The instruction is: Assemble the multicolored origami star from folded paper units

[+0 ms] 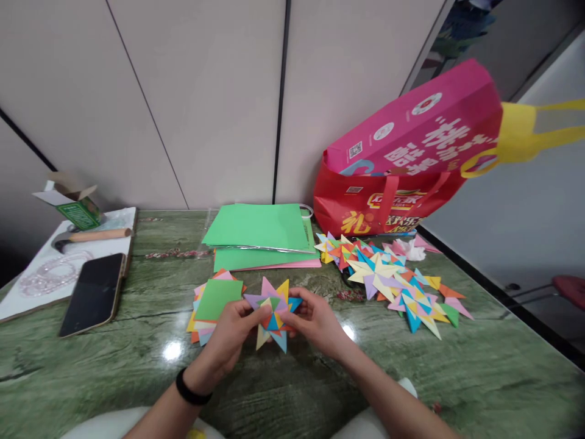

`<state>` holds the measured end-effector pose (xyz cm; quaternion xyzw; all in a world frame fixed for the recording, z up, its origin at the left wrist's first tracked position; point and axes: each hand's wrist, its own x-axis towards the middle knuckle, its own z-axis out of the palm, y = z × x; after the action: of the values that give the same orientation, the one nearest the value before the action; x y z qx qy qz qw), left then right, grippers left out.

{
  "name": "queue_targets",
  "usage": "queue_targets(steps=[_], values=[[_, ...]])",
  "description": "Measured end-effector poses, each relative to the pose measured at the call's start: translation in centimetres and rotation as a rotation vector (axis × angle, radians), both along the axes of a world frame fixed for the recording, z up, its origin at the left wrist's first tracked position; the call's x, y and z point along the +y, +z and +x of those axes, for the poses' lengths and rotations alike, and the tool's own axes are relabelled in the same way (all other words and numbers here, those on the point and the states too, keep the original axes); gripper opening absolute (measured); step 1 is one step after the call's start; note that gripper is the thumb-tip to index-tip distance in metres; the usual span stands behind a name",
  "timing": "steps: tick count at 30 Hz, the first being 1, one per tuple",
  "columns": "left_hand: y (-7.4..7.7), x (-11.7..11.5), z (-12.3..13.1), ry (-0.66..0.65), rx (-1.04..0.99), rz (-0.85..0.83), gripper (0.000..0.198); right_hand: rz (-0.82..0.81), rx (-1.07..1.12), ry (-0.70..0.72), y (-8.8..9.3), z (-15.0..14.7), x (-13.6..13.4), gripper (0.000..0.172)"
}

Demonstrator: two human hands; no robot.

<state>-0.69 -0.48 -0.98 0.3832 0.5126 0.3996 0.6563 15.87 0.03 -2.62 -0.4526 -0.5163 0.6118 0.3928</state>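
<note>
A multicoloured folded paper star (274, 306) is held between both hands above the green stone table (155, 372). My left hand (235, 329) pinches its left side, thumb on the front near the centre. On the right side, my right hand (315, 318) grips it with the thumb on the front and fingers curled behind. Close to my left hand lies a fanned stack of square papers, with a green sheet (219, 299) on top. Finished-looking paper stars (377, 271) in many colours are piled to the right.
Large green sheets (258, 225) lie at the back centre. A red bag (342, 201) and a pink bag (411, 122) stand at the back right. A phone (94, 296), a wooden-handled tool (100, 235) and an open green box (80, 212) are at the left.
</note>
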Motion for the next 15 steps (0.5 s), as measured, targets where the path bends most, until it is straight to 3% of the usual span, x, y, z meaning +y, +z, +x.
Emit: queue_targets(steps=[7, 15], values=[[0.59, -0.6, 0.38, 0.053, -0.066, -0.057, 0.036, 0.006, 0.004, -0.031, 0.18, -0.16, 0.2, 0.036], [0.61, -0.23, 0.98, 0.217, -0.02, -0.045, 0.038, -0.062, 0.143, -0.048, 0.32, 0.1, 0.66, 0.056]])
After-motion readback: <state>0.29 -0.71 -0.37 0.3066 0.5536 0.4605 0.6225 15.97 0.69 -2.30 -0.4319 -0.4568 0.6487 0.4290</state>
